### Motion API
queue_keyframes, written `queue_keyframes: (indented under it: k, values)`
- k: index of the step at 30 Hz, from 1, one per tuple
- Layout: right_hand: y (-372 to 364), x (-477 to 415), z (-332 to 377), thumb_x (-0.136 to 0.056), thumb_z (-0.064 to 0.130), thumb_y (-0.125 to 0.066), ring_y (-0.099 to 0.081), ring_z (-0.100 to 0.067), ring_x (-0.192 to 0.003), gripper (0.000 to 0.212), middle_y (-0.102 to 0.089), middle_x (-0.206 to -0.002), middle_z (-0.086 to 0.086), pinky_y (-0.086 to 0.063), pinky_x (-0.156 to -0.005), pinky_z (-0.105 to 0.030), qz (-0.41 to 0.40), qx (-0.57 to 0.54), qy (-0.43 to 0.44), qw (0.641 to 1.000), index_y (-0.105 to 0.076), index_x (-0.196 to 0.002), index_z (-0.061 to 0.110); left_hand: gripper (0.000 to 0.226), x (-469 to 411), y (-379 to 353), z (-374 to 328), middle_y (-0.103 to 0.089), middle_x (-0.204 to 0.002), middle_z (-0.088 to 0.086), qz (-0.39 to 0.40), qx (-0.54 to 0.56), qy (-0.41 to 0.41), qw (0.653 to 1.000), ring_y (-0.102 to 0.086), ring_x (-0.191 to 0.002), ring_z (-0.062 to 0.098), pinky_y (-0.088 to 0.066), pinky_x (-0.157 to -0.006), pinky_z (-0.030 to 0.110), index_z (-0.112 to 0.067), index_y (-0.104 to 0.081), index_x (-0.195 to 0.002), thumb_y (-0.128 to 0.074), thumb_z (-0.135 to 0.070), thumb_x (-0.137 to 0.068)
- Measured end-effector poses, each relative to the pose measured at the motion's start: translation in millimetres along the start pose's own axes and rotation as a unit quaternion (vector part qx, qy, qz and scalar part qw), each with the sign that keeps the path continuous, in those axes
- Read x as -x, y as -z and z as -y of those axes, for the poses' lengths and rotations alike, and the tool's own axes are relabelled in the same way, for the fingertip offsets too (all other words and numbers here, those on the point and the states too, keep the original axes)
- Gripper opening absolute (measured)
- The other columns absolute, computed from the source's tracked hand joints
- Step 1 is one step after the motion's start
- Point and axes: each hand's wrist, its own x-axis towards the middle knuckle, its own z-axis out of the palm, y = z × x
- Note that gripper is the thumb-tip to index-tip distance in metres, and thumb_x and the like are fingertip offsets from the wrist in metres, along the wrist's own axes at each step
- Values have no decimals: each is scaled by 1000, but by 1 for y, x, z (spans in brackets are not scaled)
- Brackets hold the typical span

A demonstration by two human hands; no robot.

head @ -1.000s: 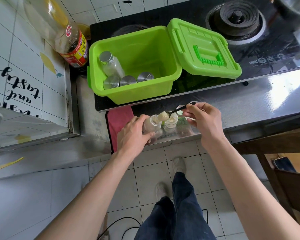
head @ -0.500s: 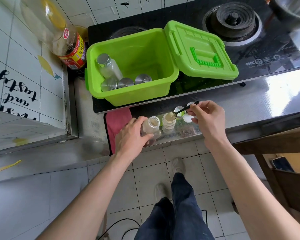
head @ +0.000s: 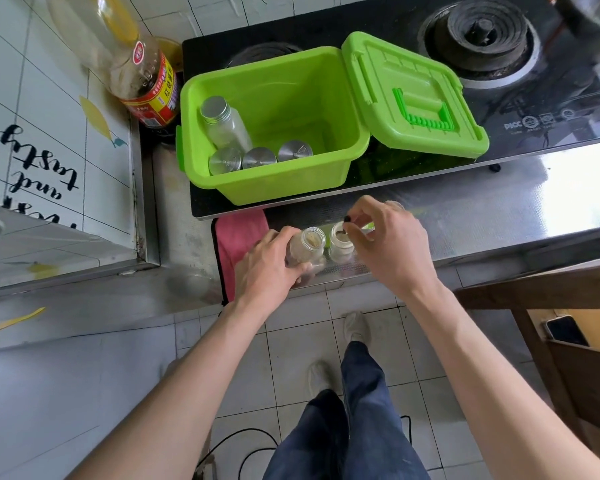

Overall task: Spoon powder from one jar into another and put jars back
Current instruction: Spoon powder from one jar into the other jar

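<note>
Two small open glass jars stand side by side at the front edge of the steel counter. My left hand (head: 269, 263) is wrapped around the left jar (head: 307, 245), which is tilted slightly. The right jar (head: 341, 241) stands upright and holds pale powder. My right hand (head: 383, 239) pinches a black-handled spoon (head: 347, 220) held steeply over the right jar, its bowl down inside the jar's mouth. Loose jar lids lie behind my right hand, mostly hidden.
An open green plastic box (head: 274, 188) with its lid (head: 413, 98) flipped to the right sits on the black gas hob, holding several metal-capped jars (head: 222, 123). An oil bottle (head: 142, 81) stands at the left. A pink cloth (head: 238, 237) hangs over the counter edge.
My right hand moved the spoon from above the left jar over to the right jar and tipped it down into that jar. My left hand kept its hold on the left jar.
</note>
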Motion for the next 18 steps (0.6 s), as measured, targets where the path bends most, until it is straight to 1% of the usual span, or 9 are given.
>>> queue_keyframes:
  k: [4,8,12,15,18]
  values:
    - [2,2,1,-94,28,-68,-66,-14,-81,6,-68,-91,15,-53,-62,-32,-11,5,0,1000,-62,-96,28,47,1,0,1,-61,-113,-14,1,6,-2,1000,-66,-100,23,-43,-69,33,-44,-53,-127,-76,-53,-86]
    - [2,3,3,-93,28,-68,-66,-15,-80,7,-67,-91,14,-53,-62,-33,-13,8,-2,1000,-61,-95,27,48,0,-1,0,-61,-112,-14,0,7,-3,1000,-64,-100,20,-40,-67,32,-43,-54,-127,-76,-55,-86]
    - [3,4,4,-94,33,-66,-66,-16,-82,8,-68,-93,14,-55,-64,-36,-20,-1,-21,1000,-61,-96,27,48,0,-1,1,-61,-113,-15,-3,9,-5,1000,-64,-100,19,-41,-67,31,-43,-54,-126,-76,-55,-86]
    - [7,6,7,-94,33,-67,-67,-18,-83,9,-69,-93,13,-55,-66,-38,-38,-5,-31,999,-62,-96,26,47,0,-1,2,-61,-112,-15,-2,7,-6,1000,-64,-99,19,-41,-67,31,-43,-53,-126,-76,-55,-86]
    - [8,9,6,-94,33,-67,-69,-18,-80,9,-72,-92,12,-54,-71,-37,-81,-32,-70,994,-63,-94,24,47,1,-1,1,-61,-112,-14,-1,7,-8,1000,-64,-99,19,-42,-67,32,-42,-54,-125,-76,-55,-86]
